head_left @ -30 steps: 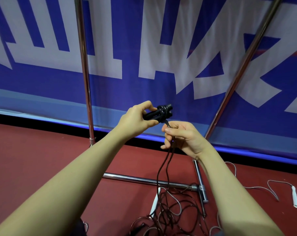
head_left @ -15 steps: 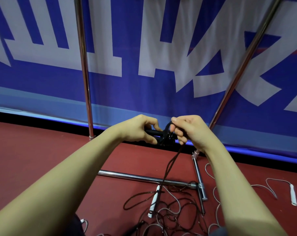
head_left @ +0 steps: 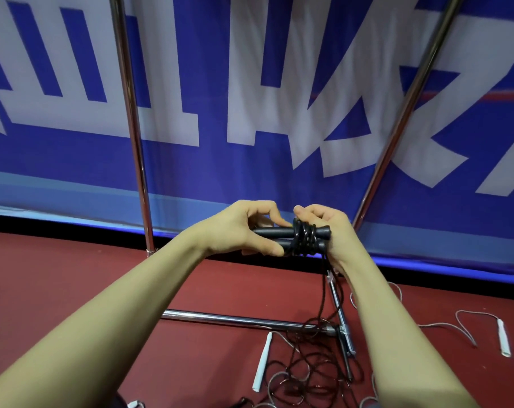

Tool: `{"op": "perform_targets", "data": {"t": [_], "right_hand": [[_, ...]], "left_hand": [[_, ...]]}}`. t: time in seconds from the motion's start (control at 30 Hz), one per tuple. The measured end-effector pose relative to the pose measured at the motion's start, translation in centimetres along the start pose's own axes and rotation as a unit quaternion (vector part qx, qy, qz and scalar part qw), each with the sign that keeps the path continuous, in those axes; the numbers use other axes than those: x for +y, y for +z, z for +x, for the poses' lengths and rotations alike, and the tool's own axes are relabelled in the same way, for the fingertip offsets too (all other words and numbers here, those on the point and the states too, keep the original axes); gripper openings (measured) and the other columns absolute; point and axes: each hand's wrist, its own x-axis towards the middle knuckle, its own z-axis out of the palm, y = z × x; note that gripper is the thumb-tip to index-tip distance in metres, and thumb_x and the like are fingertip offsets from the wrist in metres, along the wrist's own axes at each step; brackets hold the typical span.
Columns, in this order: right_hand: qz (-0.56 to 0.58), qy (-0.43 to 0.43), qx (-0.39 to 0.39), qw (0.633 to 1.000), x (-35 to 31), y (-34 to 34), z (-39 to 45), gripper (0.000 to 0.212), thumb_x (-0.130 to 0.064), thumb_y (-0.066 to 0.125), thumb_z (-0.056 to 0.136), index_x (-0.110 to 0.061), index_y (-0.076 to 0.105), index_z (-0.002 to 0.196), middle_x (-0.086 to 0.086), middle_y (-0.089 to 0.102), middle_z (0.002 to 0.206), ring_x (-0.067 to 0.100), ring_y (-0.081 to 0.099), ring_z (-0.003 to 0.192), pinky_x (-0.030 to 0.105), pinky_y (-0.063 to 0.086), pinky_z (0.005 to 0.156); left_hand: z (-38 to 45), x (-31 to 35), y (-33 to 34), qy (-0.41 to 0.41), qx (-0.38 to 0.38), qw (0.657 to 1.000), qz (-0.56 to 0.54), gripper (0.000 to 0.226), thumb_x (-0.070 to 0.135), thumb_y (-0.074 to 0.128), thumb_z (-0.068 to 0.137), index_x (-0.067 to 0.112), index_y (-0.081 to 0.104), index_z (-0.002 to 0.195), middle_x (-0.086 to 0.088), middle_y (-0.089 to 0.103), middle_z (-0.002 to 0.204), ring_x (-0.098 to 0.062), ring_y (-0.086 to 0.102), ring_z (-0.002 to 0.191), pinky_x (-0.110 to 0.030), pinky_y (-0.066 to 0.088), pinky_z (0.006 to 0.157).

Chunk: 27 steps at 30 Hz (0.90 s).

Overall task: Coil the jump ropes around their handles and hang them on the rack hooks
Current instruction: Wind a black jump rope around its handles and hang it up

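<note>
Hands meet at mid-frame in the head view: the left hand [head_left: 238, 231] grips the two black handles [head_left: 276, 240] side by side, fingers curled round them, while the right hand [head_left: 323, 228] curls round the far end, guiding the black rope [head_left: 304, 240] over a few tight turns. Most of the rope lies slack on the red floor [head_left: 73, 290] by the rack's base bar [head_left: 235, 319]. Best to keep tension steady, lay each turn beside the last, and hold the handles parallel.
</note>
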Motion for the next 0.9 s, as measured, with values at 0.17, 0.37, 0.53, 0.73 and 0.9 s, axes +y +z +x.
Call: {"op": "perform_targets", "data": {"t": [0.17,0.37,0.53,0.73,0.9], "right_hand": [[-0.005,0.017,-0.010,1.000,0.9,0.9,0.2,0.035,-0.009,0.045,0.099,-0.009,0.058,0.066,-0.001,0.042,0.051,0.012,0.026,0.045,0.022,0.022,0.045],[-0.031,0.020,-0.090,0.995,1.3,0.6,0.2,0.034,-0.030,0.048,0.100,-0.009,0.067,0.080,0.000,0.043,0.054,0.010,0.028,0.044,0.022,0.029,0.046],[-0.016,0.009,-0.163,0.987,1.4,1.0,0.2,0.023,-0.009,0.044,0.100,-0.006,0.067,0.097,0.000,0.058,0.060,0.012,0.042,0.047,0.025,0.045,0.057],[0.025,0.030,-0.176,0.984,1.3,1.8,-0.2,0.015,-0.001,0.048,0.096,-0.003,0.063,0.094,0.001,0.055,0.058,0.012,0.050,0.047,0.027,0.051,0.057],[0.007,0.024,-0.213,0.977,1.3,2.0,-0.6,0.013,-0.011,0.064,0.085,0.000,0.065,0.091,0.003,0.056,0.057,0.015,0.055,0.049,0.041,0.058,0.078]], "left_hand": [[0.3,0.1,0.1,0.005,0.111,0.992,-0.067,0.027,-0.003,0.073,0.079,0.014,0.055,0.088,-0.019,0.064,0.070,-0.014,0.044,0.048,-0.021,0.036,0.047],[-0.2,0.2,-1.0,-0.014,0.097,0.994,-0.046,0.027,-0.002,0.065,0.087,0.012,0.051,0.105,0.000,0.056,0.056,-0.013,0.046,0.049,-0.018,0.038,0.050],[0.5,-1.1,-1.2,-0.038,0.171,0.984,-0.018,0.029,0.001,0.068,0.086,0.011,0.053,0.107,0.001,0.061,0.069,-0.018,0.043,0.058,-0.028,0.048,0.052],[1.1,-2.0,-1.2,-0.040,0.210,0.975,0.054,0.026,0.007,0.071,0.085,0.016,0.053,0.101,-0.010,0.059,0.074,-0.016,0.034,0.052,-0.021,0.033,0.049],[1.2,-3.4,-1.6,-0.061,0.229,0.963,0.129,0.025,0.011,0.072,0.083,0.018,0.053,0.097,-0.016,0.069,0.086,-0.014,0.041,0.053,-0.020,0.036,0.052]]}}
